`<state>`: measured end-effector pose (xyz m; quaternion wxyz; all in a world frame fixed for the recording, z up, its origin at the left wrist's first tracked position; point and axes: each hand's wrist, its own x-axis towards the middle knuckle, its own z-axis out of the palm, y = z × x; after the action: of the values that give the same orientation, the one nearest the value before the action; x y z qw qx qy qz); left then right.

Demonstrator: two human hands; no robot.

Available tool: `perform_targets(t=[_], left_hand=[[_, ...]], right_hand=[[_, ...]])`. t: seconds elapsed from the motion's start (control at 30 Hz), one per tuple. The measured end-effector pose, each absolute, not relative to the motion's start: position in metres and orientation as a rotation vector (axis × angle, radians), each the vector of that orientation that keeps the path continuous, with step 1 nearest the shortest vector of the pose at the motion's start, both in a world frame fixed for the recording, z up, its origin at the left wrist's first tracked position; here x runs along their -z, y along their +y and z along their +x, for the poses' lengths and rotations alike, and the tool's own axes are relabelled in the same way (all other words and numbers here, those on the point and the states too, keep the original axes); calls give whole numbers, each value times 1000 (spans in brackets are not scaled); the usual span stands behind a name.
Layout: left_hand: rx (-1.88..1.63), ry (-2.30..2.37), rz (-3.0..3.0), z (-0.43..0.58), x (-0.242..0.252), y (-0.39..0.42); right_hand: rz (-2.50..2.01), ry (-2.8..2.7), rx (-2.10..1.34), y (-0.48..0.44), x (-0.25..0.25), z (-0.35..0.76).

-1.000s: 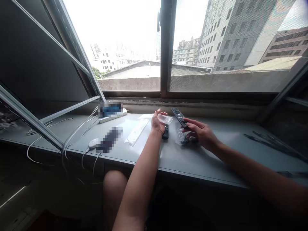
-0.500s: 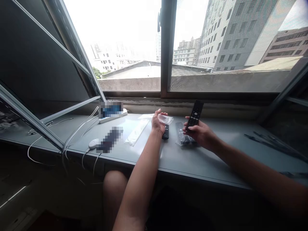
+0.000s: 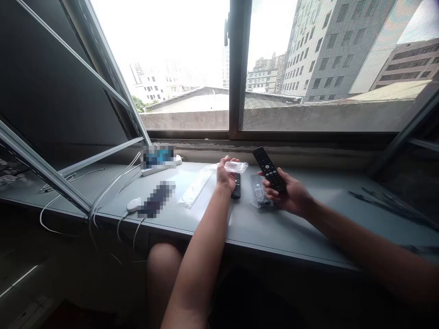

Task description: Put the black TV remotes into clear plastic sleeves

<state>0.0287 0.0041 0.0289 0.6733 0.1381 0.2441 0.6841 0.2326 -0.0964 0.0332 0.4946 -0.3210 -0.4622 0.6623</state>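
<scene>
In my right hand [image 3: 288,194] is a black remote control [image 3: 268,169], its button side facing me and its top end tilted up to the left. My left hand [image 3: 226,176] is closed on a translucent plastic cover [image 3: 236,167], seen above the desk. Beneath that cover another black remote control [image 3: 236,188] lies on the desk, partly hidden by my left hand and wrist. A bagged remote control [image 3: 258,189] in clear plastic rests just left of my right hand. Left of my left forearm lies a white strip in a clear plastic bag [image 3: 195,189].
The grey desk [image 3: 291,237] runs below the window. On its left are a white power strip [image 3: 161,168], white cables [image 3: 108,189], a round white charger [image 3: 133,205] and a blurred-out dark object [image 3: 157,199]. Dark straps [image 3: 391,208] lie at the right. Metal frames [image 3: 118,87] slant up at the side.
My right hand has turned the remote control, so its top end has swung left and lower. The translucent cover in my left hand has tipped slightly; that arm has barely moved.
</scene>
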Motion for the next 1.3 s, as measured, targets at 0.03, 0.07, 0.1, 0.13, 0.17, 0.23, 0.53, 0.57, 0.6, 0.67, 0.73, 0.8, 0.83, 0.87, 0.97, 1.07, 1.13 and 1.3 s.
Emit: perform_targets(t=[0.03, 0.07, 0.1, 0.13, 0.17, 0.23, 0.53, 0.57, 0.6, 0.67, 0.73, 0.8, 0.83, 0.87, 0.97, 1.07, 1.13, 1.3], left_hand=[[-1538, 553, 312, 29, -28, 5], [-1536, 558, 312, 29, -28, 5], [-1534, 561, 313, 28, -28, 5], [-1533, 562, 311, 28, -27, 6], [-1533, 560, 310, 28, -27, 6], [-1533, 555, 308, 29, -27, 6], [-1534, 574, 313, 29, -29, 4], [-1534, 575, 311, 29, -29, 4], [-1534, 574, 310, 29, -29, 4], [-1532, 574, 309, 29, -29, 5], [-1530, 569, 312, 29, -29, 5], [-1528, 563, 314, 29, -29, 4], [-1528, 563, 314, 29, -30, 4], [-1528, 565, 315, 29, -30, 4], [-1527, 580, 324, 29, -30, 3], [-1526, 581, 326, 29, -31, 3], [-1527, 578, 322, 29, -31, 3], [-1527, 576, 324, 28, -30, 3]], right_hand=[[-774, -1138, -1597, -96, -33, 232], [-767, -1147, -1586, -95, -32, 232], [-759, -1144, -1578, -94, -32, 232], [-753, -1130, -1576, -94, -32, 233], [-752, -1108, -1580, -93, -31, 233], [-772, -1053, -1581, -93, -31, 235], [-753, -854, -1769, -95, -36, 239], [-729, -837, -1786, -95, -37, 238], [-703, -815, -1798, -95, -37, 238], [-652, -761, -1812, -95, -38, 237], [-618, -714, -1810, -96, -39, 236], [-618, -692, -1790, -97, -40, 235], [-629, -683, -1783, -97, -40, 235], [-645, -673, -1779, -98, -40, 236], [-665, -632, -1798, -96, -40, 238], [-610, -635, -1839, -94, -39, 240], [-574, -645, -1867, -94, -38, 241], [-571, -618, -1865, -94, -38, 239]])
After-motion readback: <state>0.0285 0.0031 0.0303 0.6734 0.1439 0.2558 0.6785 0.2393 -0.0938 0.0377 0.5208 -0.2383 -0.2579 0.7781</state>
